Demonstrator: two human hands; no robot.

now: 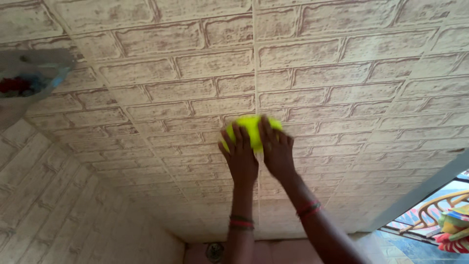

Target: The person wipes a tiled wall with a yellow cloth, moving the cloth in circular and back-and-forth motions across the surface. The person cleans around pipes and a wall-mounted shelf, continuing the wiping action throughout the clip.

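A yellow-green cloth (252, 131) is pressed flat against a wall covered in pale brick-pattern panels (312, 73), and it is held there by both hands side by side. The left hand (241, 155) is laid over the left part of the cloth, its fingers spread and extended upward across the fabric rather than curled into a fist. The right hand (276, 150) is laid over the right part in the same manner, palm to the wall, fingers stretched up over the cloth's edge; its outline is slightly blurred. The two hands are just beside each other, nearly touching at the thumbs, and the cloth shows above and between the fingers. The cloth sits close to a vertical seam (255, 58) where two wall panels meet. Red and dark bangles (242, 222) are worn on the left wrist, and a similar band (309, 209) is seen on the right forearm. At the bottom of the view a reddish floor with a round drain (214, 251) is visible near the foot of the wall. At the lower right an opening is seen, with a curved wooden chair back (435, 209) and some colourful fabric (457, 227) beyond it. At the upper left a blurred object with red and blue parts (27, 83) is seen, too unclear to identify.
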